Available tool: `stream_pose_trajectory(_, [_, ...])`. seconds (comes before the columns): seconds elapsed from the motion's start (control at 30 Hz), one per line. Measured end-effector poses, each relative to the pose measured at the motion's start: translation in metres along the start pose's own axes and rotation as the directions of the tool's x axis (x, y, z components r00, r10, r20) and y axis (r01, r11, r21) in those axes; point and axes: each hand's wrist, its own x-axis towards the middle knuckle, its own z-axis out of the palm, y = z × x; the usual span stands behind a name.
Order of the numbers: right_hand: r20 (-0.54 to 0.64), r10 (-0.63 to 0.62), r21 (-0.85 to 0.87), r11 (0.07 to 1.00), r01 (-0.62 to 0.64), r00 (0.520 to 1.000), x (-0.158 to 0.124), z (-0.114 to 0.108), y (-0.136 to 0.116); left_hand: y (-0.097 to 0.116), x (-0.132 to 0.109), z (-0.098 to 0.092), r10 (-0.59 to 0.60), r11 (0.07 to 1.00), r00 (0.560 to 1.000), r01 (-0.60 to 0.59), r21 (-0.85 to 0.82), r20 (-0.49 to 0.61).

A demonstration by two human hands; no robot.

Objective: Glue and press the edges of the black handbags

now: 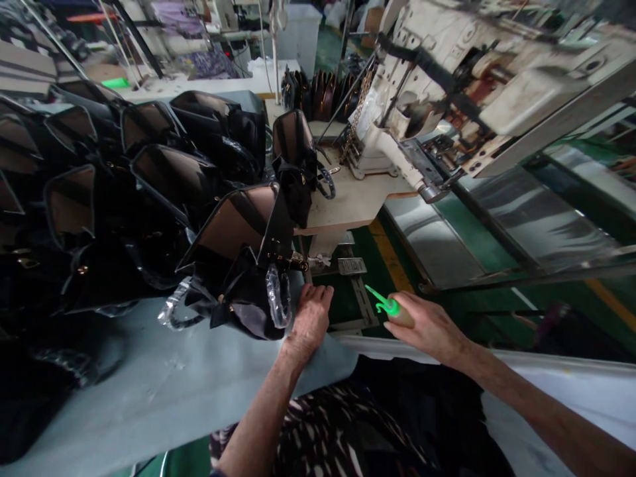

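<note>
My left hand (pixel 311 319) rests with curled fingers on the edge of the grey table (pixel 163 384), right beside a black handbag (pixel 238 265) whose handles are wrapped in clear plastic. My right hand (pixel 427 326) is closed on a small bright green tool (pixel 385 303) with a pointed tip, held over the gap between table and machine stand. A large white post-bed sewing machine (pixel 447 73) stands ahead on its wooden top (pixel 348 195), with another black bag (pixel 293 159) upright next to it.
Several black handbags (pixel 114 179) with tan linings crowd the table at left. A metal pedal frame (pixel 355 291) lies on the green floor below. Shiny metal sheets (pixel 527 218) lean at right. A white cloth (pixel 586 397) lies under my right forearm.
</note>
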Motion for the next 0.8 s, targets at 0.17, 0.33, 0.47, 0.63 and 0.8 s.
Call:
stream_pose_trajectory(0.17, [0.088, 0.132, 0.34, 0.928, -0.154, 0.987, 0.007, -0.013, -0.027, 0.016, -0.018, -0.012, -0.097, 0.973, 0.986, 0.066, -0.22, -0.135])
stream_pose_trajectory(0.33, [0.198, 0.03, 0.615, 0.774, -0.148, 0.98, 0.017, -0.025, -0.061, 0.039, -0.048, -0.04, -0.232, 0.782, 0.966, 0.115, -0.613, -0.114])
stream_pose_trajectory(0.47, [0.24, -0.082, 0.76, 0.636, -0.134, 0.967, 0.019, -0.027, -0.092, 0.048, -0.074, -0.067, -0.326, 0.458, 0.945, 0.167, -0.873, 0.01])
stream_pose_trajectory(0.63, [0.249, -0.262, 0.801, 0.596, -0.047, 0.932, 0.017, -0.012, -0.136, 0.049, -0.119, -0.094, -0.284, -0.113, 0.946, 0.131, -0.985, 0.158])
stream_pose_trajectory(0.8, [0.182, -0.351, 0.691, 0.71, 0.134, 0.919, 0.011, 0.028, -0.188, 0.045, -0.169, -0.105, -0.426, -0.305, 0.889, 0.032, -0.952, 0.167])
